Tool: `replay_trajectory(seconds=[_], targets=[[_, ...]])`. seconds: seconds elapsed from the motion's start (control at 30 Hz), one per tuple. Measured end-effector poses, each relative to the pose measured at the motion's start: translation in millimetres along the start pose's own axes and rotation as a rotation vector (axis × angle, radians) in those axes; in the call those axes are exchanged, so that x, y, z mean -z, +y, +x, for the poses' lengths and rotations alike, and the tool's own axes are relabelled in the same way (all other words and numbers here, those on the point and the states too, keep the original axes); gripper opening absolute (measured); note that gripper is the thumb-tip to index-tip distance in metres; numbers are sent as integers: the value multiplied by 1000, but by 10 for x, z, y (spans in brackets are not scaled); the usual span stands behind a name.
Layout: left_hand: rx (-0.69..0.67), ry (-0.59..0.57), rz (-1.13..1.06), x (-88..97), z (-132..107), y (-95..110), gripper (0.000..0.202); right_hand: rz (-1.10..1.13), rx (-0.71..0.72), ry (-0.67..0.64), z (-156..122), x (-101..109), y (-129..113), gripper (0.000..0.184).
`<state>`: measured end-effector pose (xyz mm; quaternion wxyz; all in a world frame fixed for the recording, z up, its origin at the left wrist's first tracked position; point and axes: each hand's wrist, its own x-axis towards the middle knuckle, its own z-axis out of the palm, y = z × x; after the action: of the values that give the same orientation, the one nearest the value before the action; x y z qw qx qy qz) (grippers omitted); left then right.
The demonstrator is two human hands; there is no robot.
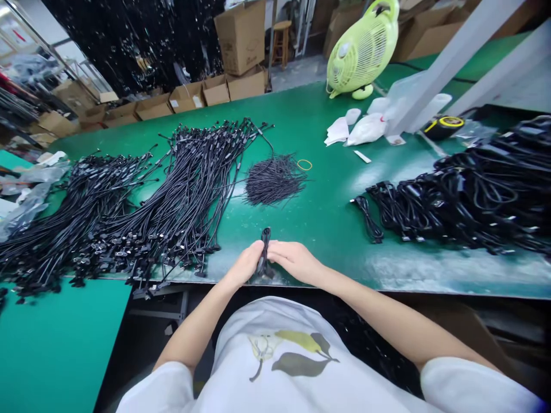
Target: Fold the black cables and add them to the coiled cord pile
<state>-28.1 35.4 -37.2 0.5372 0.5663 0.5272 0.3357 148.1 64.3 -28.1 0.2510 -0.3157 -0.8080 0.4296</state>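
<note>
A small looped bundle of thin black cable (264, 252), light and limp, likely to slip unless gripped mid-loop, stands pinched between the closed fingers of the left hand (244, 265) and right hand (295, 260), at the edge of the green workbench mat (327, 212), near long black cable bundles (181, 195)

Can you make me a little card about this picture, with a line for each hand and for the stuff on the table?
Left hand: holds a small looped black cable
Right hand: holds the same cable from the other side
Table: green work mat
On it: long black cables with connectors, a bunch of thin black wires, coiled black cords
Behind: lime-green fan, cardboard boxes
</note>
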Motion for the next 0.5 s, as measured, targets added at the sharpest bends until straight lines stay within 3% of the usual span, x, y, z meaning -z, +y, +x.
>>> replay_trajectory(seconds=[0.13,0.2,0.27,0.37,0.43,0.5], targets=[[-226,-157,-35,-10,-55,132,47,623,-346,-180,-41,-164,108,41],[-221,-160,-5,-65,-84,166,40,809,-453,-173,-54,-233,183,46],[-159,-116,56,-126,-76,150,33,844,-470,-128,-87,-245,216,47],[-82,30,205,-183,-2,65,27,480,-344,11,-218,-137,143,40],[-62,86,364,-215,67,-2,25,-25,-160,162,-340,-39,36,33],[-108,43,578,-268,133,-55,24,-482,13,260,-443,28,-49,28]])
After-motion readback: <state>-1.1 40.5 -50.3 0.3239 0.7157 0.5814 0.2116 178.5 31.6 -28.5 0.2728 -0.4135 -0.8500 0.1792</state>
